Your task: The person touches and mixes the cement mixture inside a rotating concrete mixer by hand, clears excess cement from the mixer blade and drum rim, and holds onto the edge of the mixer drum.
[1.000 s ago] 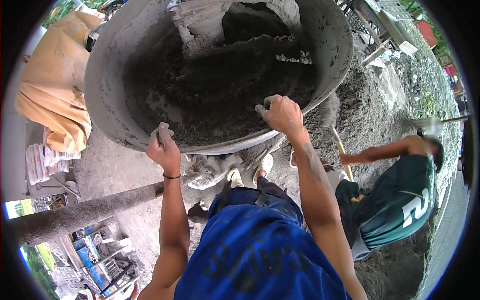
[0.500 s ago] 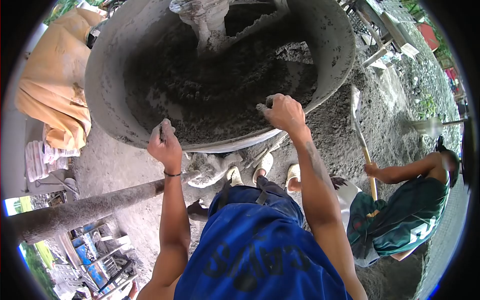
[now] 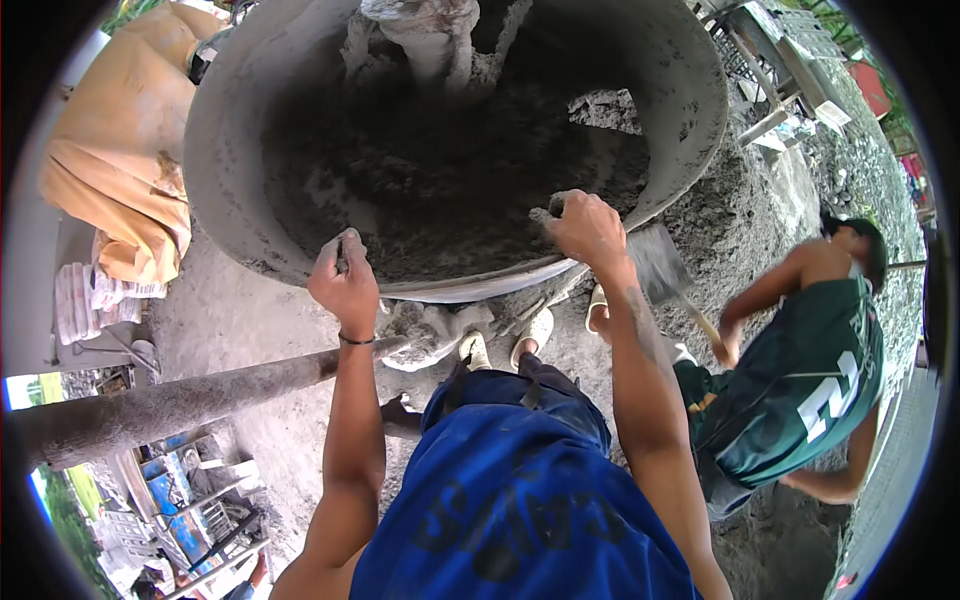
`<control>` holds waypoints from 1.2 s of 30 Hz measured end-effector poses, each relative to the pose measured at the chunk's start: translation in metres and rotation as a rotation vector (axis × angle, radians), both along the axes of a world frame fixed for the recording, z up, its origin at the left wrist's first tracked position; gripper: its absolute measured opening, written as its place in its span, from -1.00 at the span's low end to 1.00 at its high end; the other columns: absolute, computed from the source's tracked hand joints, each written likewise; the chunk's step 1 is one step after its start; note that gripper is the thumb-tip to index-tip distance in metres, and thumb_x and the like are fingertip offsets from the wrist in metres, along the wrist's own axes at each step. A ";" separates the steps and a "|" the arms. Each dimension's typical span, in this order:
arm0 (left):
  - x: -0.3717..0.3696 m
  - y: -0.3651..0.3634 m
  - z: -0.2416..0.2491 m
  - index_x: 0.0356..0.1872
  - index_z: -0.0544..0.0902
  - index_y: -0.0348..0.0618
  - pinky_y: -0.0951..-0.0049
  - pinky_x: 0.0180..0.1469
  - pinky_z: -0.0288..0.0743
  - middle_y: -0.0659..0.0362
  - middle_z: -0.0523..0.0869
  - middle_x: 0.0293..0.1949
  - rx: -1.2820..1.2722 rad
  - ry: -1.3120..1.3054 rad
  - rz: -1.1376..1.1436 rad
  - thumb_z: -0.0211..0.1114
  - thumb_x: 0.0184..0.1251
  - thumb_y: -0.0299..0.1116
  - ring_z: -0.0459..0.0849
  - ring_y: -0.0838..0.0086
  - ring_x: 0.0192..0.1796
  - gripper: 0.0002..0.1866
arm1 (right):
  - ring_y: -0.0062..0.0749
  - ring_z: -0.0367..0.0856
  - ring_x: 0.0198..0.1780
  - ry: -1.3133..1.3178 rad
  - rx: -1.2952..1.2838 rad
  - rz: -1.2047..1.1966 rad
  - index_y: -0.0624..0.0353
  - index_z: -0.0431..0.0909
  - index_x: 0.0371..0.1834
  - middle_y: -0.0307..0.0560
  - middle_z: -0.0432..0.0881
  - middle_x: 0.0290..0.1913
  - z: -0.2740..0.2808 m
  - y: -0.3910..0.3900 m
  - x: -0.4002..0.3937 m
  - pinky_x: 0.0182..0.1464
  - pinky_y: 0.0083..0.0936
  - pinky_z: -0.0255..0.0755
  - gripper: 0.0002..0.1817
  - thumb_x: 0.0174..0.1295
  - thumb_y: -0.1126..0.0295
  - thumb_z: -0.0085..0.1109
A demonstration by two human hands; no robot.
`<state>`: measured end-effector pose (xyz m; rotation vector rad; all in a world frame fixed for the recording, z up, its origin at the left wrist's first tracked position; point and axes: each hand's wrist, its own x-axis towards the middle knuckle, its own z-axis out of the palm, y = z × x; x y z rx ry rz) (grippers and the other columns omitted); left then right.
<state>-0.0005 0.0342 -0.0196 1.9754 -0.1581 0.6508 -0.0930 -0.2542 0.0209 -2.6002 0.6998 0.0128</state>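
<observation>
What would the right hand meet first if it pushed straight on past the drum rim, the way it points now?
Most likely the dark wet mix inside the mixer drum: the right hand grips the rim, knuckles aimed inward. Depth is hard to judge.

ground: grey sandy dirt (image 3: 250, 330) | left: tan crumpled tarp (image 3: 120, 170), stacked pale sacks (image 3: 85, 300) | lower left: grey concrete post (image 3: 170, 405) | light: outdoor daylight

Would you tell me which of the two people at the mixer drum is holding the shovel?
The co-worker in the green jersey, to the right, holds the shovel; the wearer's left hand and right hand grip the drum rim instead.
</observation>
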 end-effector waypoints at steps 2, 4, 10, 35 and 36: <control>-0.001 0.000 0.002 -0.32 0.74 -0.34 0.48 -0.46 0.48 0.08 0.75 -0.54 0.001 0.010 -0.016 0.33 0.37 -0.38 0.67 0.48 -0.53 -0.81 | 0.07 0.69 0.00 0.074 0.033 0.003 0.17 0.73 -0.09 0.19 0.74 -0.13 0.008 0.000 0.000 0.10 -0.13 0.53 -0.52 0.19 -0.04 0.30; -0.001 0.000 0.003 -0.31 0.74 -0.34 0.49 -0.46 0.48 0.08 0.75 -0.53 0.002 0.006 -0.018 0.33 0.37 -0.38 0.67 0.49 -0.53 -0.81 | 0.07 0.69 0.00 0.073 0.012 0.000 0.17 0.74 -0.10 0.19 0.74 -0.13 0.011 0.002 -0.001 0.09 -0.13 0.53 -0.52 0.18 -0.04 0.30; -0.001 -0.001 0.002 -0.32 0.74 -0.32 0.47 -0.45 0.48 0.06 0.74 -0.52 0.035 -0.011 -0.008 0.35 0.33 -0.39 0.67 0.44 -0.52 -0.84 | 0.08 0.70 -0.03 0.030 -0.011 -0.006 0.17 0.74 -0.11 0.19 0.74 -0.15 0.005 0.000 -0.002 0.07 -0.13 0.54 -0.53 0.18 -0.04 0.31; 0.007 0.006 -0.013 -0.36 0.74 -0.22 0.28 -0.42 0.47 0.00 0.72 -0.48 0.116 -0.072 0.034 0.40 0.28 -0.31 0.67 0.13 -0.48 -0.83 | 0.13 0.70 -0.07 0.051 0.046 0.029 0.12 0.74 -0.12 0.21 0.74 -0.19 -0.001 -0.004 0.001 0.03 -0.11 0.55 -0.65 0.16 0.14 0.20; 0.007 0.006 -0.013 -0.36 0.74 -0.22 0.28 -0.42 0.47 0.00 0.72 -0.48 0.116 -0.070 0.035 0.40 0.28 -0.31 0.67 0.13 -0.48 -0.83 | 0.13 0.70 -0.07 0.052 0.046 0.029 0.12 0.74 -0.12 0.21 0.74 -0.19 -0.003 -0.004 0.001 0.03 -0.11 0.55 -0.65 0.16 0.14 0.20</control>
